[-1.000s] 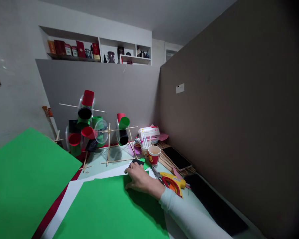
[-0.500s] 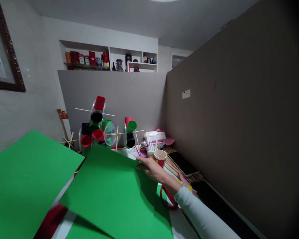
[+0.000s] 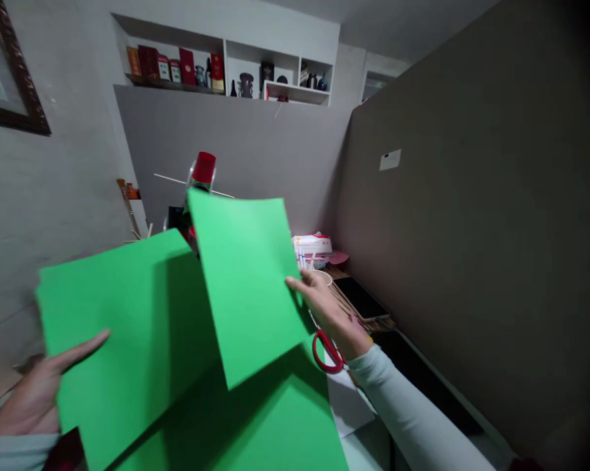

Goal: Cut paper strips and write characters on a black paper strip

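At the left, my left hand [image 3: 44, 386] grips a large green paper sheet [image 3: 128, 327] by its left edge, thumb on top and fingers hidden beneath. My right hand [image 3: 322, 301] pinches a smaller green sheet [image 3: 248, 281] at its right edge and holds it tilted up in front of the other. Below both lies another green sheet [image 3: 285, 425] on the table. Red-handled scissors [image 3: 328, 353] rest under my right wrist, their blades hidden. Behind the raised paper, a model with a red paper tube [image 3: 205, 167] and thin sticks shows only in part.
A dark phone [image 3: 361, 297] lies on wooden sticks along the right partition [image 3: 462, 229]. Behind my right hand are a paper cup [image 3: 323, 277], marker pens [image 3: 302, 258] and a white packet [image 3: 312, 244]. A grey partition [image 3: 256, 144] stands at the back, below shelves.
My right hand has raised its green sheet, which now blocks much of the model. My left hand has come into view with the larger sheet, moved rightward. The view has tilted down.
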A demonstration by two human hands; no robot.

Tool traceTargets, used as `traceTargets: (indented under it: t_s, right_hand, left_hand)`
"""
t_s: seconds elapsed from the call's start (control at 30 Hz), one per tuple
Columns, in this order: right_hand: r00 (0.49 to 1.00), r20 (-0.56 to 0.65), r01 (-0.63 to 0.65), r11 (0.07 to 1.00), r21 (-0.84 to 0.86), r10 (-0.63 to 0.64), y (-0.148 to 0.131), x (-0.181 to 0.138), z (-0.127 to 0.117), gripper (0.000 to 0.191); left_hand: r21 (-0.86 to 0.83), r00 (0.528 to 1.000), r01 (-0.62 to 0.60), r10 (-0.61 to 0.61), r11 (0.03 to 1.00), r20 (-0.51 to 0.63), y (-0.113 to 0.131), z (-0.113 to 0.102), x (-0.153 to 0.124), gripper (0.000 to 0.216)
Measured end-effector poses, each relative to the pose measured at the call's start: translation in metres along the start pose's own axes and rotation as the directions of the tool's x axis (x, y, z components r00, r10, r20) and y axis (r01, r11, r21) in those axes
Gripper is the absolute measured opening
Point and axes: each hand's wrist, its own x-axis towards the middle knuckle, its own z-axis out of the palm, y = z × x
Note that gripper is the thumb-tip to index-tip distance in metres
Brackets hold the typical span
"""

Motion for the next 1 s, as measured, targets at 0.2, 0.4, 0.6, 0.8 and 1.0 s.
traceTargets:
  t_s: [0.2, 0.4, 0.6, 0.8, 1.0]
  right_hand:
    - [0.975, 0.131, -0.167, 0.982, -0.084, 0.177, 0.012, -0.028, 0.041, 0.021]
    - [0.918, 0.270, -0.299, 0.954, -0.008, 0.290, 0.008, -0.038, 0.049, 0.034]
    - [0.898, 0.291, -0.384, 0.910, 0.155, 0.329, 0.004, -0.045, 0.055, 0.048]
    - [0.876, 0.330, -0.450, 0.844, 0.293, 0.352, 0.005, -0.047, 0.060, 0.051]
    - [0.893, 0.318, -0.422, 0.843, 0.335, 0.320, 0.007, -0.046, 0.061, 0.055]
  left_hand:
    - [0.014, 0.973, 0.109, -0.110, 0.994, 0.202, -0.023, 0.014, -0.008, 0.056]
    - [-0.064, 0.971, 0.050, -0.033, 0.997, 0.236, -0.036, 0.015, -0.007, 0.062]
    - [-0.094, 0.954, 0.092, -0.060, 0.991, 0.294, -0.038, 0.015, -0.007, 0.060]
    - [-0.126, 0.945, 0.122, -0.077, 0.985, 0.318, -0.041, 0.013, -0.006, 0.065]
    - [-0.141, 0.954, 0.131, -0.086, 0.981, 0.286, -0.040, 0.012, -0.001, 0.055]
